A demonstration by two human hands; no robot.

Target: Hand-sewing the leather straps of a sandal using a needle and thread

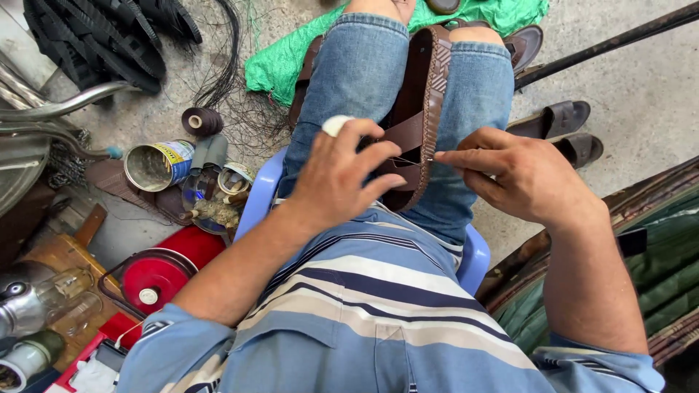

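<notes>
Brown leather sandal [426, 94] stands on edge, clamped between the person's knees in blue jeans, sole edge with woven trim facing up. Left hand [342, 178] grips the sandal's strap, fingers closed on it; a white wrap covers one fingertip [336, 124]. Right hand [520, 175] sits just beside the sole edge, thumb and forefinger pinched together on a fine thread [408, 160] running across to the left hand; any needle is too small to make out.

Person sits on a light blue plastic chair [255, 200]. Green mesh cloth [291, 62] lies under the legs. Two dark sandals [564, 127] sit on the concrete to the right.

Containers, left side: open tin can [156, 165] on its side, inside looks greyish, contents unclear. Smaller tin [234, 178] beside it, holding small bits, can't tell what. Dark thread spool [202, 121] just above. Red round lidded tin [156, 276] below, shut. Glass jar [62, 298] at far left, lying down, looks clear.

Black rubber strips [102, 36] piled top left.
</notes>
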